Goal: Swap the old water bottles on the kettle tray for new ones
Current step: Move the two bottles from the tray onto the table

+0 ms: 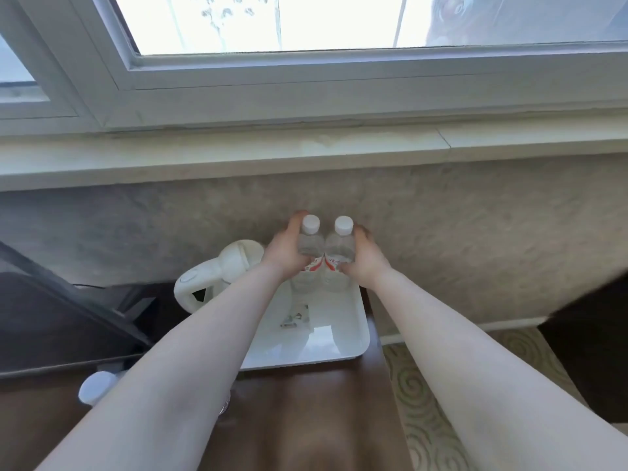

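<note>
Gripping two bottles side by side at frame centre, over the far end of the white tray [353, 338] beside the kettle [217, 270]: left hand [283, 254] wraps one bottle [310, 244], right hand [365, 260] the other [341, 246]. Full, clear plastic looks heavy, slick, squeezable; mid-body holds seem safest.

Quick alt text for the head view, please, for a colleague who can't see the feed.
Two bare hands, left hand and right hand, each grip an upright, white-capped water bottle, left bottle and right bottle, side by side over the far end of a white tray. A white kettle stands at the tray's left, on a dark wooden table below a window.
</note>
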The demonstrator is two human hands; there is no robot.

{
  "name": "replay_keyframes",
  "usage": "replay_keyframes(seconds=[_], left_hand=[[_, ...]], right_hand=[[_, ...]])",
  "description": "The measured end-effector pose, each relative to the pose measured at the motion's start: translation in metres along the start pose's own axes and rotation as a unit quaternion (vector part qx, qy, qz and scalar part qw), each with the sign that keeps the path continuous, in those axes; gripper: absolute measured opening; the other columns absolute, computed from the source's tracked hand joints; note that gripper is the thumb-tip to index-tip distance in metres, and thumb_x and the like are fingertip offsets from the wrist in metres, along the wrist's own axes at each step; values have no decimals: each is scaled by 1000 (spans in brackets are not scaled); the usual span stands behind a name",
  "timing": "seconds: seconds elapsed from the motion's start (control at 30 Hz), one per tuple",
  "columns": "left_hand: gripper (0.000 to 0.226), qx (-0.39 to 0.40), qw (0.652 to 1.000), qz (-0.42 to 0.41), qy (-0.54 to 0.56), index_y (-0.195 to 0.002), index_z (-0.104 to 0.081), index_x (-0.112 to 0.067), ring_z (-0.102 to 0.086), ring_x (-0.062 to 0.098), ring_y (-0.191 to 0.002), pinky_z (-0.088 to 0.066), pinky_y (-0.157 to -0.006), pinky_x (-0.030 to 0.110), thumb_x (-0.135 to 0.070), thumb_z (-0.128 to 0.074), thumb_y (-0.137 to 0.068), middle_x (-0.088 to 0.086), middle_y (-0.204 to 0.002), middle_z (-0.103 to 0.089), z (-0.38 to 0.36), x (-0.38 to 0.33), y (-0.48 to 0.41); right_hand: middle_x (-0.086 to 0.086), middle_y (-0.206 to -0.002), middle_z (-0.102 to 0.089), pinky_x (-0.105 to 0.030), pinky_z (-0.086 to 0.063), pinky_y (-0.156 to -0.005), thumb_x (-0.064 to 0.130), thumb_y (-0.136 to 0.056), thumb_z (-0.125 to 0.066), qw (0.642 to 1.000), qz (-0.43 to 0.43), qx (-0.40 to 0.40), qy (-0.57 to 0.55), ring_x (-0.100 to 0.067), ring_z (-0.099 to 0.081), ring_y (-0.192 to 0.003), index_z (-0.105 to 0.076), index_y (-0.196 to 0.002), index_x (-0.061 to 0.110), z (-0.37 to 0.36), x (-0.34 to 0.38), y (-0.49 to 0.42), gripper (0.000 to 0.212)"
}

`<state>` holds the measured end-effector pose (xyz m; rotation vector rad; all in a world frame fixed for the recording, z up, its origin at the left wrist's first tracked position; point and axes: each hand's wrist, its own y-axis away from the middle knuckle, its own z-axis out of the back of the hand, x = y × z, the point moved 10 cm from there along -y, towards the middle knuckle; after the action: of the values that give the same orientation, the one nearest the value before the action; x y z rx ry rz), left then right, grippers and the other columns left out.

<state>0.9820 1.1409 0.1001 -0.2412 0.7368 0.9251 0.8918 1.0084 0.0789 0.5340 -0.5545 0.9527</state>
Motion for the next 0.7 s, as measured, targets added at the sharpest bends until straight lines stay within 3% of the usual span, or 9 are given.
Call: replay_keyframes(seconds=[0.2, 0.4, 0.53, 0.7], left_hand=[[76, 13, 999, -16, -37, -139, -30, -18, -59, 38, -106, -44, -77, 34, -12, -71, -75, 17, -127, -57, -4, -3, -6], [80, 7, 1000, -28, -10, -135, -47, -17, -52, 33, -121, -42, -92, 30, -7, -83, -64, 13, -135, -50, -2, -1, -5], [70, -44, 998, -45, 24, -126, -58, -15, -56, 29, -113, -38, -85, 23, -7, -83, -61, 11, -123, -55, 10, -10, 2], [62, -61, 994, -92, 12, -118, -60, -15, -52, 24, -103, -39, -82, 28, -14, -86, -61, 9, -111, -53, 29, -42, 15]], right_hand=[[-16, -141, -44, -46, -46, -101, 10, -76, -78, 998, -2, 21, -55, -34, -52, -124, -23, -144, 9, -10, 0, -8, 87], [-9, -133, -52, -34, -46, -95, 7, -73, -81, 995, 18, 15, -96, -26, -53, -121, -36, -136, 13, -5, -4, -3, 78], [-7, -124, -59, -40, -50, -94, 10, -69, -83, 990, 25, -22, -136, -26, -58, -115, -43, -128, 15, 16, 0, 4, 72], [-1, -126, -61, -48, -50, -97, 25, -62, -84, 987, 41, -57, -142, -24, -59, -117, -46, -128, 24, 52, 13, 23, 76]])
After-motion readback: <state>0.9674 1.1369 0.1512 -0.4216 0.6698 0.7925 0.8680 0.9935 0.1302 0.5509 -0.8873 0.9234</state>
